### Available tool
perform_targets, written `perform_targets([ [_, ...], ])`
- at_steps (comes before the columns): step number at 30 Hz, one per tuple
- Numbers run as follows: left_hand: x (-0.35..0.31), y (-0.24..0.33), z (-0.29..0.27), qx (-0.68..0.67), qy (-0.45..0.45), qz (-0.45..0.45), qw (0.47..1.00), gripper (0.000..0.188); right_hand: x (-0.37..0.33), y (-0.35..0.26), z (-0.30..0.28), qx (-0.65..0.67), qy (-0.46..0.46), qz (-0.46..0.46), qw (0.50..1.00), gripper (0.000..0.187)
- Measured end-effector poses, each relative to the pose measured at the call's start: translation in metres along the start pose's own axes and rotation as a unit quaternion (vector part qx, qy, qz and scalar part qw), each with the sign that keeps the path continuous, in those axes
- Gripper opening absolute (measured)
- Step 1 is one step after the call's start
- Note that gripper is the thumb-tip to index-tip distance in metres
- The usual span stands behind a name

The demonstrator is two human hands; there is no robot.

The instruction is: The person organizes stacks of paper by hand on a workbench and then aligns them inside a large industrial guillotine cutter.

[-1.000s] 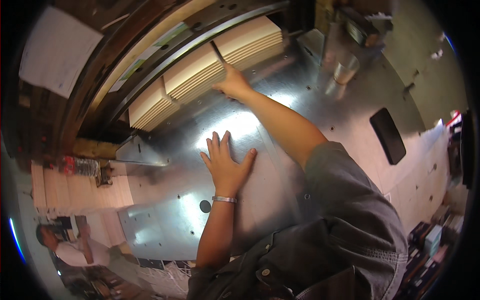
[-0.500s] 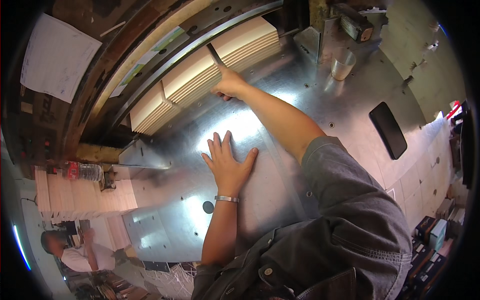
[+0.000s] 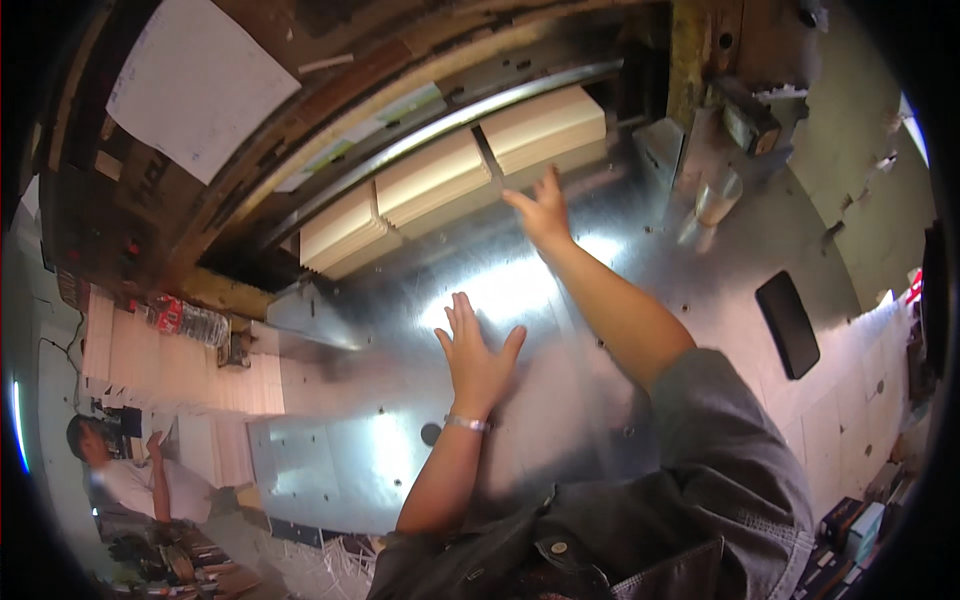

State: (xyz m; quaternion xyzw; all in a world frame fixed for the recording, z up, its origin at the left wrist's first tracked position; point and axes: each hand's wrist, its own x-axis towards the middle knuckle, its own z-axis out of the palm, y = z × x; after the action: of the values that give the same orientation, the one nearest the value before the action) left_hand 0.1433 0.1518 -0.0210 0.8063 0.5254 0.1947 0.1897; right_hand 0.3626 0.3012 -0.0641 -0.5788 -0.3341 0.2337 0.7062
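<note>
My left hand (image 3: pixel 475 353) lies flat, fingers spread, on a shiny metal machine table (image 3: pixel 400 470). My right hand (image 3: pixel 541 211) reaches forward with fingers apart, just short of the cream paper stacks (image 3: pixel 445 178) that sit under a long metal clamp bar (image 3: pixel 440 130). It holds nothing. A gap separates the middle stack from the right stack (image 3: pixel 545 125), and the right hand's fingertips are nearest that gap. A third stack (image 3: pixel 340 230) lies further left. A bracelet circles my left wrist.
A black flat object (image 3: pixel 787 323) lies on the table at the right. A white sheet (image 3: pixel 195 85) hangs on the machine top left. Pale paper piles (image 3: pixel 170 365) stand at the left. Another person (image 3: pixel 120 480) is at the lower left, with paper shreds on the floor.
My right hand has pulled back from the stacks, where it was touching the gap, and now hovers with fingers spread. The left hand stays flat on the table.
</note>
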Motion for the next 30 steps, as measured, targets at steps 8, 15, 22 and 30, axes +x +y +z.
perform_targets([
  [8, 0.146, -0.016, 0.009, -0.674, 0.06, 0.0, 0.736, 0.093, 0.04, -0.02, -0.013, 0.059, -0.033, 0.023, 0.997, 0.12],
  [15, 0.236, 0.017, 0.021, -0.729, 0.224, -0.088, 0.641, 0.056, 0.054, -0.022, -0.021, 0.108, -0.076, 0.021, 0.991, 0.12],
  [22, 0.23, -0.013, 0.031, -0.673, 0.264, -0.093, 0.684, 0.079, 0.052, -0.02, 0.006, 0.076, -0.096, 0.023, 0.992, 0.118],
  [30, 0.216, -0.002, 0.014, -0.699, 0.291, -0.104, 0.645, 0.092, 0.048, -0.007, -0.008, 0.168, 0.031, 0.015, 0.985, 0.093],
])
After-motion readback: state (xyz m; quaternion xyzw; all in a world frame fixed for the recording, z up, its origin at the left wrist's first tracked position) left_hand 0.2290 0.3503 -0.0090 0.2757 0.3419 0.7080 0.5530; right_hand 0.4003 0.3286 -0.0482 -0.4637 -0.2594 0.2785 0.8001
